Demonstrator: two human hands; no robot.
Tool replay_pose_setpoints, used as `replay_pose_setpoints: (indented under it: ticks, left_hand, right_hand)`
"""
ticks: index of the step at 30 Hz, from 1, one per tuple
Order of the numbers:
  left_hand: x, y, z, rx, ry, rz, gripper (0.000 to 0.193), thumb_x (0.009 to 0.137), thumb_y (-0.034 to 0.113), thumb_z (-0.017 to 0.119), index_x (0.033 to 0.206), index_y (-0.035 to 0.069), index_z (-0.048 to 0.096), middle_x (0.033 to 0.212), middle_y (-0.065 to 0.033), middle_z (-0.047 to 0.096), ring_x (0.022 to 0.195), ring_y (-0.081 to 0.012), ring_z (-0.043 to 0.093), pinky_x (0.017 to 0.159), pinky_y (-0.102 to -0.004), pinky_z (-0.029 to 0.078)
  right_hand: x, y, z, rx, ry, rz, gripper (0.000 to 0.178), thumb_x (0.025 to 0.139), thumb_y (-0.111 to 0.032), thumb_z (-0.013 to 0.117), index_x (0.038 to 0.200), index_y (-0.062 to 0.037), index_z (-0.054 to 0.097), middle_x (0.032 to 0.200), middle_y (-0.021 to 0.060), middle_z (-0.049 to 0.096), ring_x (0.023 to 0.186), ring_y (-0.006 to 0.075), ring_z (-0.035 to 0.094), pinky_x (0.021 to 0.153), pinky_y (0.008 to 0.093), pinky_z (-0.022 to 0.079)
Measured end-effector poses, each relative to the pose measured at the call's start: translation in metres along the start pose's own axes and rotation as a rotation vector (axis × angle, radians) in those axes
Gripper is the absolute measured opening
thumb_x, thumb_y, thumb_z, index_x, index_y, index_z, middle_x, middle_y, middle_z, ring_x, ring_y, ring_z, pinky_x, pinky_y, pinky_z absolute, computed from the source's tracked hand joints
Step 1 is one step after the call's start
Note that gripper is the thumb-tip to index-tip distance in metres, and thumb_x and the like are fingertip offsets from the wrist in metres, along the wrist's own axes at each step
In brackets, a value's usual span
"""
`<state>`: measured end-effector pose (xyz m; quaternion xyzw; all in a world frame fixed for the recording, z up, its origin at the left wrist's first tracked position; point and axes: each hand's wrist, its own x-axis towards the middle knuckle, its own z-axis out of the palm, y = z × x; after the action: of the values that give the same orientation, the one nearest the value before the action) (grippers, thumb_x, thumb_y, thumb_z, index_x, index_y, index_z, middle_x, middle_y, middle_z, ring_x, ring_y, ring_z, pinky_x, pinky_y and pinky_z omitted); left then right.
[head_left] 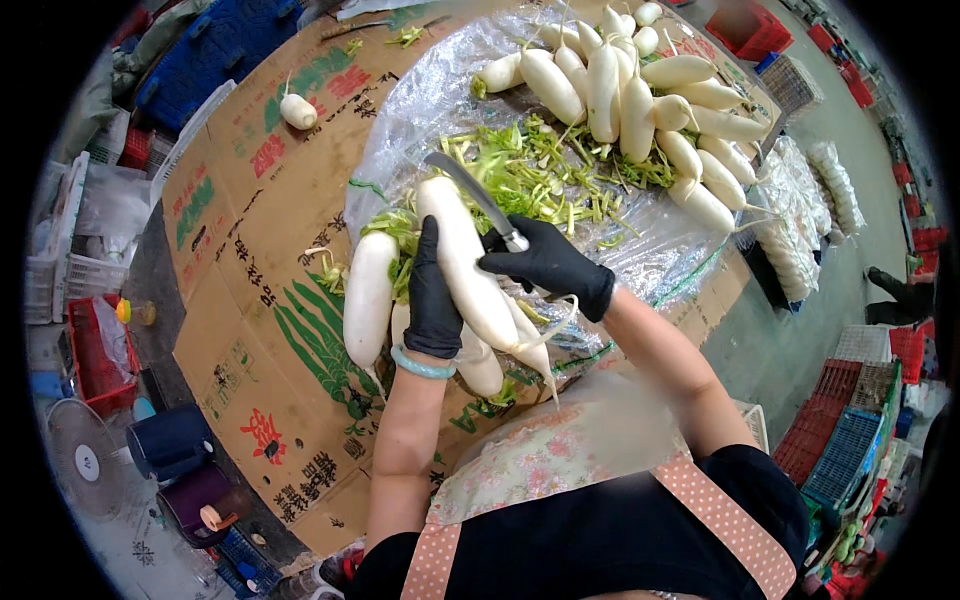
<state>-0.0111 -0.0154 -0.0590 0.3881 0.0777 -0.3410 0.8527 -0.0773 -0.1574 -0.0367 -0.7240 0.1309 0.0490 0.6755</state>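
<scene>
My left hand (435, 295), in a black glove, is closed around the side of a white daikon radish (468, 255) with its leafy end pointing away from me. My right hand (555, 268), also gloved in black, grips a knife (472, 190) whose curved blade reaches to the top of that radish. Its fingers also touch the radish's right side. Another daikon (370, 298) lies just left of my left hand, and more lie partly hidden beneath the held one. Cut green stems (540, 165) are scattered beyond the knife on a clear plastic sheet (400, 130).
A heap of daikons (605, 90) covers the far right of the plastic. Printed cardboard (240, 270) lies underneath, bearing a small daikon (298, 112) at the far left. Crates stand around, including a red one (100, 365). White sacks (790, 225) stand at right.
</scene>
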Motion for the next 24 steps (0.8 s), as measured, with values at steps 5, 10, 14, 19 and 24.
replay_pose_setpoints:
  ticks: [5, 10, 14, 19, 24]
  left_hand:
    - [0.021, 0.014, 0.0, 0.057, 0.071, -0.046, 0.045, 0.083, 0.042, 0.057, 0.113, 0.009, 0.051, 0.09, -0.0059, 0.059, 0.078, -0.0178, 0.058, 0.072, -0.0318, 0.051]
    - [0.04, 0.036, -0.001, -0.054, 0.237, 0.074, 0.039, 0.077, 0.03, 0.065, 0.107, 0.01, 0.051, 0.085, -0.0073, 0.057, 0.079, -0.0225, 0.058, 0.074, -0.038, 0.05]
    - [0.056, 0.039, 0.009, -0.16, 0.377, 0.276, 0.037, 0.074, 0.023, 0.069, 0.104, 0.007, 0.053, 0.09, -0.0068, 0.057, 0.082, -0.0226, 0.058, 0.073, -0.0369, 0.051]
    - [0.073, 0.013, 0.0, -0.26, 0.316, 0.267, 0.037, 0.075, 0.026, 0.067, 0.103, 0.008, 0.051, 0.092, -0.0078, 0.056, 0.085, -0.0244, 0.058, 0.075, -0.0395, 0.051]
    - [0.064, 0.005, 0.006, -0.325, 0.293, 0.243, 0.041, 0.076, 0.031, 0.066, 0.105, 0.008, 0.049, 0.094, -0.0087, 0.055, 0.088, -0.0255, 0.057, 0.079, -0.0406, 0.049]
  right_hand:
    - [0.024, 0.018, -0.017, 0.137, -0.026, 0.155, 0.021, 0.078, -0.014, 0.063, 0.096, -0.0023, 0.064, 0.079, 0.0045, 0.064, 0.061, 0.0083, 0.055, 0.051, 0.0219, 0.042]
    - [0.005, 0.01, -0.048, 0.109, 0.69, -0.068, 0.02, 0.081, -0.018, 0.062, 0.098, -0.0079, 0.065, 0.077, 0.0002, 0.063, 0.057, 0.007, 0.05, 0.052, 0.0195, 0.04]
    - [-0.01, 0.003, -0.066, -0.212, 0.78, -0.363, 0.015, 0.082, -0.011, 0.059, 0.096, -0.0062, 0.063, 0.076, 0.0041, 0.063, 0.062, 0.0122, 0.056, 0.056, 0.0251, 0.044]
    - [0.005, 0.033, -0.015, -0.404, 0.61, -0.314, 0.017, 0.078, -0.018, 0.063, 0.093, -0.0092, 0.06, 0.077, 0.0137, 0.062, 0.067, 0.0298, 0.061, 0.059, 0.0338, 0.048]
    - [0.016, 0.027, -0.003, -0.527, 0.649, -0.392, 0.018, 0.077, -0.013, 0.062, 0.093, -0.0083, 0.057, 0.081, 0.0151, 0.06, 0.073, 0.0332, 0.059, 0.062, 0.0363, 0.047]
